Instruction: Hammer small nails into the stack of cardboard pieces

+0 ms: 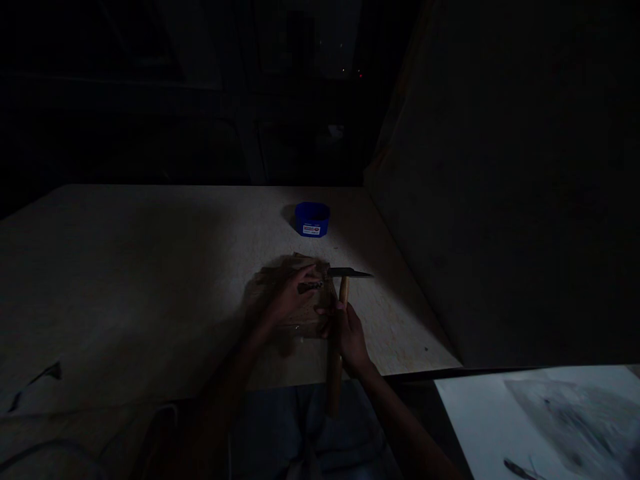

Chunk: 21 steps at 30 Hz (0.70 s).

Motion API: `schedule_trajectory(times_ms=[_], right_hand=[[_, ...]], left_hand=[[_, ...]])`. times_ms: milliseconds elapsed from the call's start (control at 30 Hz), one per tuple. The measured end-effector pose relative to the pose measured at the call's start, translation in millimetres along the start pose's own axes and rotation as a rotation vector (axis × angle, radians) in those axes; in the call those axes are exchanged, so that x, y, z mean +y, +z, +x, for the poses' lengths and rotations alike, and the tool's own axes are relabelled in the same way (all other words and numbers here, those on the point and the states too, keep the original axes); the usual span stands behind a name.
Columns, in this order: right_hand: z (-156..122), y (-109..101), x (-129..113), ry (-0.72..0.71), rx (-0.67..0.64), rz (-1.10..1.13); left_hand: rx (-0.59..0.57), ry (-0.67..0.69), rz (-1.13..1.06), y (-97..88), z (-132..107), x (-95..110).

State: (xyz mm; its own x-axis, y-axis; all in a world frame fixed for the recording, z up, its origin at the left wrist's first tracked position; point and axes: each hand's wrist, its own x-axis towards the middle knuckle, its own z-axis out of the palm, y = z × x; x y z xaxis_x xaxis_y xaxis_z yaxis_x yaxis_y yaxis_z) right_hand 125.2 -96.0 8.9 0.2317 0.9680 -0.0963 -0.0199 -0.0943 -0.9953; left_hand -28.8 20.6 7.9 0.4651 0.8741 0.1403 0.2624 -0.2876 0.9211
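Hammer (345,287) in dim light;
right hand (351,337) clamped round its handle (334,390); left hand (293,293) over a brown board (306,316), hold unclear from here.

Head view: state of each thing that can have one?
Hammer: held, head near the board's right edge; contact unclear.
Right hand: closed around the hammer's handle.
Left hand: over the board, at a small dark item; grip unclear.
Brown board: lying flat on the table.
Blue container: upright, open-topped; contents too dark to tell.
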Motion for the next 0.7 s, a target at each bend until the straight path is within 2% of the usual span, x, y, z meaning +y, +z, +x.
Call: schedule_trajectory(times_ms=[267, 700], right_hand=[[-0.1, -0.2, -2.0, 0.003, -0.005, -0.014], [0.7, 0.7, -0.4, -0.002, 0.006, -0.003]], left_hand=[[-0.016, -0.009, 0.019, 6.6, 7.6, -4.9], [-0.045, 0.018, 0.049, 4.4, 8.8, -6.1]])
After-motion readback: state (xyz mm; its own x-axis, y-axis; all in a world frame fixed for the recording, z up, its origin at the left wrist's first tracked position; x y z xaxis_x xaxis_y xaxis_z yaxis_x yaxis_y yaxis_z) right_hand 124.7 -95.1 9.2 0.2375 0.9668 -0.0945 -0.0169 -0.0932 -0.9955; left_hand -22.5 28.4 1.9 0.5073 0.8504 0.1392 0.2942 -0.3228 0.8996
